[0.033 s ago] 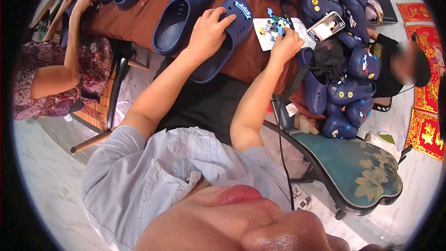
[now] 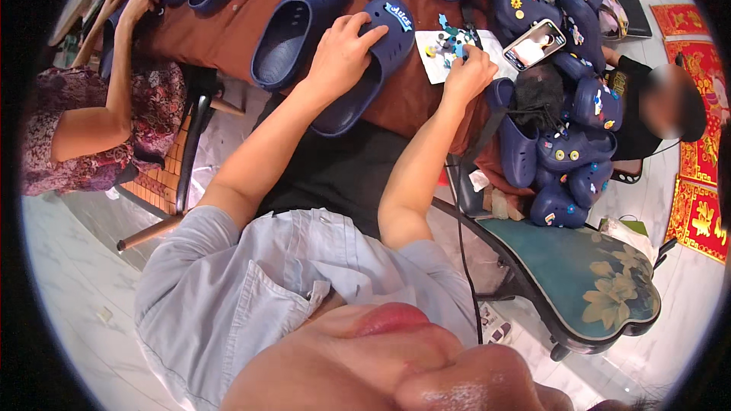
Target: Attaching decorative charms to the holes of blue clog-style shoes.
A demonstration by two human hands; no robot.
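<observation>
My left hand (image 2: 343,58) grips a navy clog (image 2: 394,47) by its upper, fingers bent over the holes. A light-blue banner-shaped shoe charm (image 2: 398,17) sits on the toe of that clog. To the right, my right hand (image 2: 470,76) pinches at a small pile of blue, white and yellow shoe charms (image 2: 449,36) on a white sheet (image 2: 432,70). A blue charm shows at its fingertips, partly hidden by them. Just left of the held clog lies another navy clog (image 2: 280,44) with no charms visible on it.
Several charm-covered navy clogs (image 2: 575,144) are heaped at the right, beside a lit phone (image 2: 534,44). Plain clogs line the far side of the brown cloth (image 2: 221,42). Another person's arm (image 2: 95,133) is at the left; a person in black (image 2: 636,106) is at the right, near a green-seated chair (image 2: 563,266).
</observation>
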